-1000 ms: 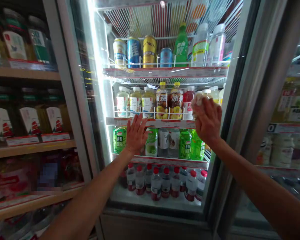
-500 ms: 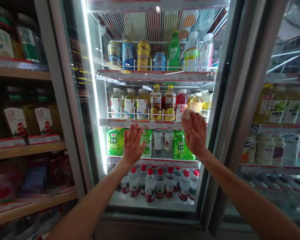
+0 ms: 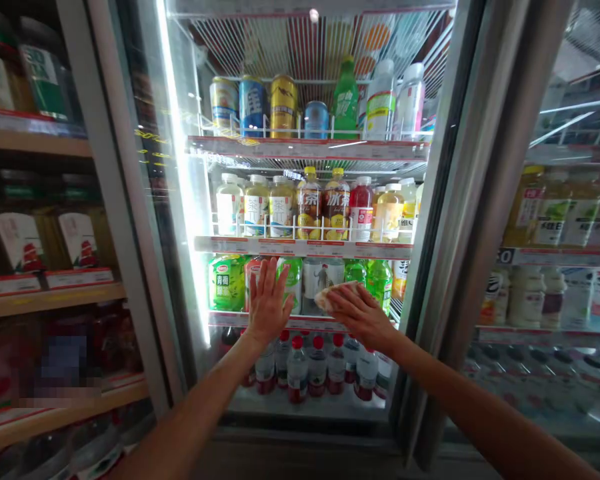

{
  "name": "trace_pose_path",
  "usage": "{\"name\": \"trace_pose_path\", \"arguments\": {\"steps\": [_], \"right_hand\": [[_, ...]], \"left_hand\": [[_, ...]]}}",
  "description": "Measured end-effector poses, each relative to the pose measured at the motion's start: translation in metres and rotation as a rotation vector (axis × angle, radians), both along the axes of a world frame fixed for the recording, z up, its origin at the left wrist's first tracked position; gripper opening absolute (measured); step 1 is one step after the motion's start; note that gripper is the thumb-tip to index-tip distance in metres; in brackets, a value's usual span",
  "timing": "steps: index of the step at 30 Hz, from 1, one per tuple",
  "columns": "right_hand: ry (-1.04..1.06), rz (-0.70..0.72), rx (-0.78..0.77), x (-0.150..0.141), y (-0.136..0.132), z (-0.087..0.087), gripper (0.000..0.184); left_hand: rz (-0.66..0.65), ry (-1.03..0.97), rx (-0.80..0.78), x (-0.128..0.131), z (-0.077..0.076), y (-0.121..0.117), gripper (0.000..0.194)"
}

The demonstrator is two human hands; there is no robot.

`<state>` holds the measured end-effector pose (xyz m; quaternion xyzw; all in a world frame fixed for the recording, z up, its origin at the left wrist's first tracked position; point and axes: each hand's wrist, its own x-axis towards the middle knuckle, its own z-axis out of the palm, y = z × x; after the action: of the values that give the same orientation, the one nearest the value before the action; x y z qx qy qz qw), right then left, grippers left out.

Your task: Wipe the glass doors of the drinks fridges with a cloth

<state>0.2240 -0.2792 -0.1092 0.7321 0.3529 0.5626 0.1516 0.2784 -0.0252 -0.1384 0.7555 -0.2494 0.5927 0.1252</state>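
Observation:
My left hand (image 3: pixel 267 303) is open, its palm flat against the glass door (image 3: pixel 175 373) of a lit drinks fridge, fingers pointing up. To its right, my right hand (image 3: pixel 360 310) presses a pale crumpled cloth (image 3: pixel 333 295) to the same glass, fingers stretched over it and pointing left. Behind the glass, green tea bottles (image 3: pixel 226 283) and clear bottles stand on the shelf at hand height. Iced tea bottles (image 3: pixel 309 203) are on the shelf above. Red-capped water bottles (image 3: pixel 297 370) stand at the bottom.
On the left, a wooden shelf (image 3: pixel 55 300) holds large juice bottles (image 3: pixel 17 233). A metal door frame (image 3: pixel 480 220) runs up the right side, with another glass-fronted fridge of bottles (image 3: pixel 555 207) beyond it. Cans (image 3: pixel 283 107) stand on the upper shelf.
My right hand has moved down and to the left with the cloth, from the middle shelf's height to the shelf below. My left hand stays nearly in place on the glass.

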Motion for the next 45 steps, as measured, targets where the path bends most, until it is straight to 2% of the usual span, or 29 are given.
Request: {"name": "trace_pose_path", "arguments": {"steps": [1,2,4,6,7,8,10,12,13,14,17,18,20,23,25,26,30,31,32,35,36,37,38,40,42,43,45], "right_hand": [[0.02,-0.004,-0.005,0.0,-0.002,0.0,0.042],[0.018,-0.029,0.069,0.0,-0.005,0.004,0.044],[-0.051,-0.092,0.338,0.001,-0.012,0.017,0.048],[-0.098,-0.115,0.494,0.0,-0.017,0.022,0.05],[-0.086,-0.106,0.482,-0.001,-0.018,0.017,0.05],[-0.046,-0.086,0.406,-0.004,-0.019,0.007,0.049],[0.072,-0.026,0.155,-0.009,-0.02,-0.017,0.044],[0.132,0.014,-0.023,-0.013,-0.024,-0.031,0.038],[0.12,0.001,-0.014,-0.014,-0.028,-0.029,0.038],[0.081,-0.03,0.06,-0.013,-0.032,-0.022,0.039],[-0.086,-0.137,0.405,-0.01,-0.041,0.003,0.048],[-0.104,-0.149,0.453,-0.009,-0.042,0.004,0.05],[-0.054,-0.129,0.392,-0.011,-0.038,-0.012,0.048],[0.116,-0.047,0.091,-0.018,-0.031,-0.057,0.04],[0.164,-0.028,-0.004,-0.019,-0.029,-0.071,0.036],[0.154,-0.044,0.027,-0.018,-0.029,-0.069,0.037],[-0.059,-0.138,0.433,-0.011,-0.027,-0.04,0.043],[-0.075,-0.135,0.442,-0.01,-0.024,-0.039,0.043],[-0.054,-0.115,0.373,-0.01,-0.019,-0.042,0.042],[0.115,-0.003,-0.025,-0.013,-0.005,-0.059,0.032],[0.148,0.022,-0.1,-0.012,-0.001,-0.06,0.029],[0.155,0.028,-0.111,-0.011,0.002,-0.057,0.028],[0.135,0.014,-0.055,-0.009,0.005,-0.049,0.028],[0.05,-0.05,0.163,-0.002,0.011,-0.03,0.033],[0.004,-0.092,0.305,0.004,0.019,-0.023,0.038],[0.018,-0.082,0.288,0.006,0.024,-0.027,0.04],[0.099,-0.01,0.087,0.007,0.038,-0.048,0.038]], "left_hand": [[-0.003,0.004,0.003,0.0,-0.002,0.0,0.067],[-0.004,0.009,0.004,-0.001,-0.003,-0.001,0.067],[-0.003,0.016,-0.001,-0.002,-0.007,-0.001,0.068],[-0.001,0.024,0.0,-0.004,-0.012,-0.002,0.069],[-0.001,0.029,0.004,-0.006,-0.015,-0.003,0.07],[-0.003,0.036,0.01,-0.007,-0.017,-0.004,0.07],[-0.011,0.05,0.02,-0.01,-0.022,-0.006,0.069],[-0.018,0.057,0.023,-0.012,-0.025,-0.007,0.068],[-0.021,0.055,0.021,-0.012,-0.025,-0.007,0.068],[-0.022,0.051,0.018,-0.012,-0.026,-0.007,0.068],[-0.017,0.053,0.015,-0.013,-0.028,-0.008,0.068],[-0.014,0.057,0.018,-0.013,-0.029,-0.008,0.068],[-0.008,0.07,0.03,-0.015,-0.034,-0.009,0.068],[-0.003,0.086,0.057,-0.018,-0.042,-0.009,0.067],[-0.002,0.102,0.072,-0.02,-0.047,-0.01,0.067],[-0.002,0.108,0.073,-0.02,-0.048,-0.01,0.067],[-0.013,0.103,0.068,-0.021,-0.053,-0.01,0.063],[-0.019,0.099,0.073,-0.021,-0.054,-0.009,0.061],[-0.026,0.096,0.084,-0.022,-0.056,-0.009,0.059],[-0.036,0.103,0.132,-0.024,-0.066,-0.004,0.054],[-0.037,0.108,0.15,-0.026,-0.069,-0.002,0.053],[-0.036,0.113,0.164,-0.027,-0.073,0.0,0.053],[-0.035,0.116,0.172,-0.028,-0.077,0.003,0.054],[-0.029,0.118,0.177,-0.03,-0.084,0.009,0.055],[-0.017,0.119,0.178,-0.032,-0.091,0.016,0.056],[-0.008,0.123,0.181,-0.032,-0.094,0.02,0.056],[0.018,0.14,0.186,-0.033,-0.101,0.031,0.054]]}}
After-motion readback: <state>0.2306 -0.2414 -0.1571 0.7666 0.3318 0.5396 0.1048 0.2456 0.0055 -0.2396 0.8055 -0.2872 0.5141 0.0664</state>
